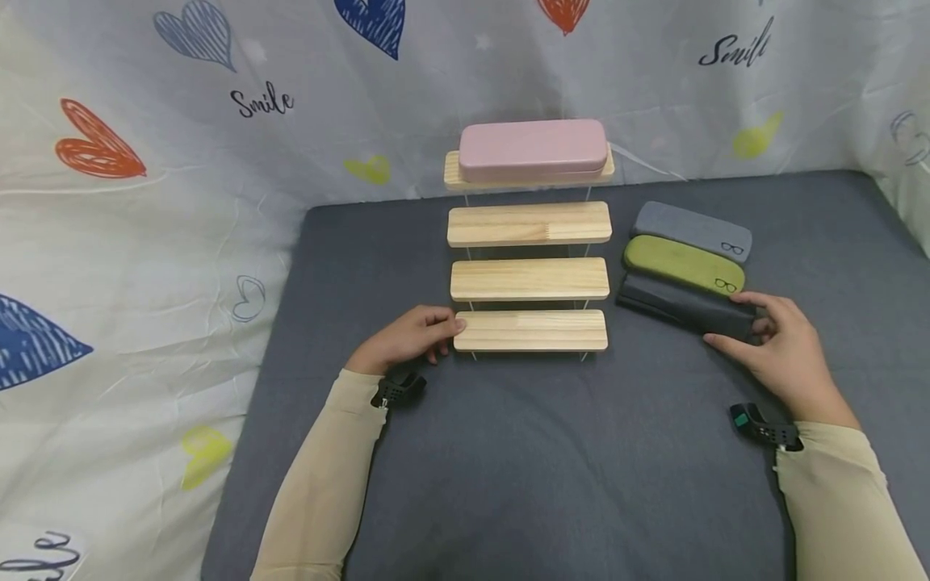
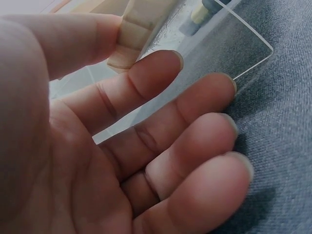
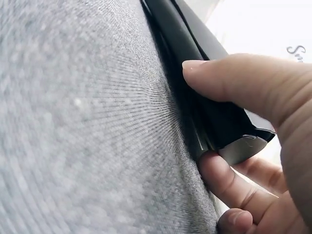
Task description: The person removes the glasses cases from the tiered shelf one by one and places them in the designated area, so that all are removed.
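Observation:
A tiered stand has several pale wooden shelves on clear supports. My left hand (image 1: pixel 410 335) pinches the left end of its lowest shelf (image 1: pixel 534 331), thumb on top and index finger beneath. In the left wrist view the shelf end (image 2: pixel 141 29) shows between them, the other fingers loosely spread below. At the right, my right hand (image 1: pixel 788 347) grips the near end of a black glasses case (image 1: pixel 676 305). The right wrist view has the thumb along the side of the black case (image 3: pixel 229 122), with fingers at its end and underside, close over the cloth.
A pink glasses case (image 1: pixel 534 149) lies on the top shelf. Beyond the black case lie a green glasses case (image 1: pixel 683 262) and a grey one (image 1: pixel 690 230), side by side. Dark grey cloth (image 1: pixel 552 468) covers the table; a printed curtain (image 1: pixel 407 105) hangs behind.

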Action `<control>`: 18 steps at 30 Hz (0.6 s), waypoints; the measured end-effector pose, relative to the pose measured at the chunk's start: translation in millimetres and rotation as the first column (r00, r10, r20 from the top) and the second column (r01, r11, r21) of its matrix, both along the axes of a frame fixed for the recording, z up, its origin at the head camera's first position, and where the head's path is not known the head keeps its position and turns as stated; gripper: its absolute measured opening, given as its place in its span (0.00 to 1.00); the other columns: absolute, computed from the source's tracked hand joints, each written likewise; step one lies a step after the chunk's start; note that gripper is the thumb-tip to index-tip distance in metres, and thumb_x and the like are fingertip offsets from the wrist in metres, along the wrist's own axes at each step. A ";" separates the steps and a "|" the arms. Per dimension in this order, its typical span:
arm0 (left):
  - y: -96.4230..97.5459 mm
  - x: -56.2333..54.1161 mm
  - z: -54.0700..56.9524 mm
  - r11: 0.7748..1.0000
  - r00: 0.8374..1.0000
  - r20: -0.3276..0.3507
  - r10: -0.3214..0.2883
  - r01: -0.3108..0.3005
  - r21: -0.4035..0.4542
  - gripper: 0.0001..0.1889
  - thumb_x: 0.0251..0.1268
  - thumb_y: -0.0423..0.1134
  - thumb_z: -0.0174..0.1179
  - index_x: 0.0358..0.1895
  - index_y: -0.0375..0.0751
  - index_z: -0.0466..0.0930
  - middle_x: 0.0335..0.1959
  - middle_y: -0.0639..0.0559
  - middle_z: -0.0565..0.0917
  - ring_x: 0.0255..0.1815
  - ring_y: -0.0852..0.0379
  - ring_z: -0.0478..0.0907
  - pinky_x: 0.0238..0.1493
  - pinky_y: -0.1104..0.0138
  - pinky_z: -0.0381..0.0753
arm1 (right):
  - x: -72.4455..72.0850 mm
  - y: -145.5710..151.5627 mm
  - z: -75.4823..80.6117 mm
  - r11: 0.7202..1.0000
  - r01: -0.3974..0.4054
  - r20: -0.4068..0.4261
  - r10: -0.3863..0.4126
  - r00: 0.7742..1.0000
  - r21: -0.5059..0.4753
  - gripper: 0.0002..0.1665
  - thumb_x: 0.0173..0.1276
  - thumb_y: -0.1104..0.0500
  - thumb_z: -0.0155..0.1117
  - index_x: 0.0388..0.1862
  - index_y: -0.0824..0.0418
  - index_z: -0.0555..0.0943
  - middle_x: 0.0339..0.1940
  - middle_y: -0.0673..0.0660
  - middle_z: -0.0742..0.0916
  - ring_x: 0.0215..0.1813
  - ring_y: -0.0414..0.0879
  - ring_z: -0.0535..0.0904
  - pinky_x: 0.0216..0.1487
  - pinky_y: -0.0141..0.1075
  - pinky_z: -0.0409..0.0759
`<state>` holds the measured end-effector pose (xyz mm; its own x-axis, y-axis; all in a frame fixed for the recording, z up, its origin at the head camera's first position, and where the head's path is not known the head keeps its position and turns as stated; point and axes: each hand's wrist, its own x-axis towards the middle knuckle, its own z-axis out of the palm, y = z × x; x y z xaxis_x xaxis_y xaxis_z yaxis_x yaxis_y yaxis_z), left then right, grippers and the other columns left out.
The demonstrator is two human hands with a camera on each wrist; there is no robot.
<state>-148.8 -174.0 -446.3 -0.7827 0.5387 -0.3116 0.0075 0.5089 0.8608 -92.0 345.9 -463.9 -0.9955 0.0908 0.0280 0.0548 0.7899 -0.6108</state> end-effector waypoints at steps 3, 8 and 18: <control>0.2 -0.5 0.1 1.000 1.000 0.001 0.002 -0.002 0.000 0.22 0.84 0.53 0.53 0.34 0.39 0.78 0.30 0.45 0.81 0.31 0.48 0.79 0.33 0.57 0.83 | -0.7 1.5 0.8 1.000 -0.011 -0.025 0.011 1.000 0.002 0.42 0.63 0.53 0.83 0.72 0.61 0.76 0.64 0.68 0.76 0.39 0.34 0.70 0.34 0.23 0.65; 0.0 -1.4 -0.1 1.000 1.000 0.004 0.013 -0.013 -0.005 0.22 0.84 0.53 0.53 0.34 0.40 0.79 0.30 0.46 0.80 0.31 0.48 0.78 0.33 0.58 0.83 | -2.5 2.9 1.1 0.999 -0.032 -0.056 0.033 0.998 0.024 0.40 0.61 0.54 0.85 0.70 0.61 0.78 0.63 0.66 0.77 0.34 0.27 0.68 0.33 0.21 0.65; 0.6 -0.6 0.4 1.000 1.000 0.016 0.017 -0.017 -0.005 0.21 0.85 0.52 0.53 0.34 0.39 0.80 0.30 0.45 0.81 0.30 0.48 0.78 0.33 0.58 0.83 | -2.1 4.2 -2.8 0.999 -0.034 -0.003 0.034 0.999 0.038 0.42 0.63 0.52 0.83 0.72 0.62 0.75 0.63 0.70 0.73 0.35 0.30 0.68 0.40 0.33 0.64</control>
